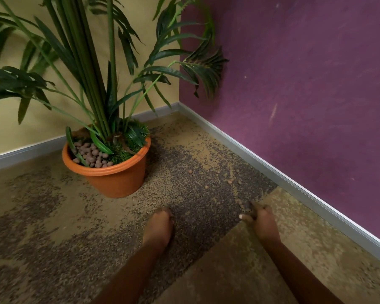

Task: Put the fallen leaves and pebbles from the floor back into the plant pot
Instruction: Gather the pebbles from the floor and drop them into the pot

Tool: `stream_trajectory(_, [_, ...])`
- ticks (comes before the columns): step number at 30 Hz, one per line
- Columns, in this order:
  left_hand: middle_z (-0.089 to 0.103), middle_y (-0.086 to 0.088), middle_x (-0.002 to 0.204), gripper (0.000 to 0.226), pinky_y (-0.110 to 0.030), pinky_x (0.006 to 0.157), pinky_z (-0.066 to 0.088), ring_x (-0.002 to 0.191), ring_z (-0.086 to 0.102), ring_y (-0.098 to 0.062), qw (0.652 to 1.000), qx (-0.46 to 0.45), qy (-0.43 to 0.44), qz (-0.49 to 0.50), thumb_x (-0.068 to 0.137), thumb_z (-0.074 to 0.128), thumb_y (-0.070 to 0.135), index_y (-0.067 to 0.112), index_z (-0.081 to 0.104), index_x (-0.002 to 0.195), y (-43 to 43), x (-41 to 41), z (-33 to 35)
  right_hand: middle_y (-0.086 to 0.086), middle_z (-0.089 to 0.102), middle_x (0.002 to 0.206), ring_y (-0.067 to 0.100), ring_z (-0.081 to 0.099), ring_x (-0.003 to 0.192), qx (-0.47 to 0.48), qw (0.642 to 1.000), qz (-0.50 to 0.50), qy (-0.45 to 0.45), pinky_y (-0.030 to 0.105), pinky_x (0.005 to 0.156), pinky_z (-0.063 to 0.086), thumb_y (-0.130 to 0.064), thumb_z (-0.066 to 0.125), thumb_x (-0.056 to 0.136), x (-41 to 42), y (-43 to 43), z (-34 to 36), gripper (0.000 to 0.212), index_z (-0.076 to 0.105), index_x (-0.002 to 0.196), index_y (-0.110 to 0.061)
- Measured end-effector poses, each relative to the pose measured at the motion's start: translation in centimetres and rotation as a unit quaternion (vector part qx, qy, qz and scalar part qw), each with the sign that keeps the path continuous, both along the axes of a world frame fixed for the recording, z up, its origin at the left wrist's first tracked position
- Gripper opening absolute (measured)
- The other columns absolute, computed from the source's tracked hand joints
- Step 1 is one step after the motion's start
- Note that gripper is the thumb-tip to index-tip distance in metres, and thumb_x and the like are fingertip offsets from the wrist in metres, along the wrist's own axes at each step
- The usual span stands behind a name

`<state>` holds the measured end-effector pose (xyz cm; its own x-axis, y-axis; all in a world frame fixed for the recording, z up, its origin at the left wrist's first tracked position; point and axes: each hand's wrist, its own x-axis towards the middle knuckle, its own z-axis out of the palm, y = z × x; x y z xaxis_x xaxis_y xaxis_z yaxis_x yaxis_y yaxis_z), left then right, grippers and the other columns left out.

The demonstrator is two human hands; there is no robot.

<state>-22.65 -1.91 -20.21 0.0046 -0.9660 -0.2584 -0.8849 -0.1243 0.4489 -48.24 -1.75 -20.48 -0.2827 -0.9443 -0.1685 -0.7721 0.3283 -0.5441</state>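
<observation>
An orange plant pot (116, 181) stands in the corner with a green palm-like plant (105, 88) and brown pebbles (90, 153) on its soil. Several loose pebbles (229, 181) lie scattered on the carpet to the pot's right, near the purple wall. My left hand (158, 227) rests low over the carpet, back up, fingers together; its underside is hidden. My right hand (262, 219) is further right, fingers curled, with a small dark piece (251, 207) pinched at its fingertips, just beside a few pebbles (240, 202). The image is too blurred to tell what that piece is.
Mottled brown and tan carpet (75, 216) covers the floor. A yellow wall (20, 128) and a purple wall (305, 84) meet behind the pot, with a grey skirting board (272, 170) along both. Fronds (204, 66) hang out over the floor right of the pot.
</observation>
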Motion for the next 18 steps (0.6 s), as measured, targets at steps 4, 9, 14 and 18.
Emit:
stream_trajectory(4, [0.065,-0.012,0.108,0.016,-0.028,0.082,0.043,0.099,0.061,-0.023,0.997,0.008,0.074,0.003,0.094,0.048,0.012,0.009,0.058,0.107,0.4,-1.7,0.0,0.021,0.046,0.131,0.033,0.049,0.118,0.054,0.996,0.073,0.012,0.035,0.098,0.041,-0.022,0.071,0.079,0.3,-2.2,0.5,0.063,0.043,0.134,-0.005])
stream_trajectory(9, [0.061,-0.006,0.086,0.014,-0.024,0.070,0.037,0.082,0.057,-0.018,0.990,-0.003,0.139,0.023,0.093,0.052,0.010,0.007,0.059,0.105,0.7,-2.6,-0.1,0.015,0.051,0.103,0.019,0.052,0.098,0.061,0.991,0.121,0.013,0.026,0.079,0.037,-0.016,0.071,0.080,0.2,-4.0,0.8,0.032,0.058,0.105,-0.002])
stream_trajectory(14, [0.058,-0.004,0.083,0.005,-0.023,0.070,0.039,0.079,0.053,-0.014,0.983,0.015,0.178,0.040,0.093,0.054,0.010,0.010,0.059,0.094,0.6,-2.8,-0.3,0.011,0.053,0.110,0.023,0.054,0.105,0.012,0.985,0.151,0.077,0.020,0.078,0.034,-0.012,0.059,0.088,1.2,-2.5,0.3,0.025,0.058,0.112,-0.005])
stream_trajectory(18, [0.058,-0.012,0.071,0.016,-0.030,0.065,0.055,0.061,0.056,-0.024,0.930,0.082,0.323,0.157,0.094,0.050,0.003,0.006,0.057,0.079,0.8,-3.7,-0.2,0.013,0.051,0.122,0.024,0.049,0.113,-0.011,0.981,0.150,0.119,0.027,0.091,0.042,-0.010,0.049,0.091,2.2,-0.8,-0.3,0.020,0.055,0.110,-0.007])
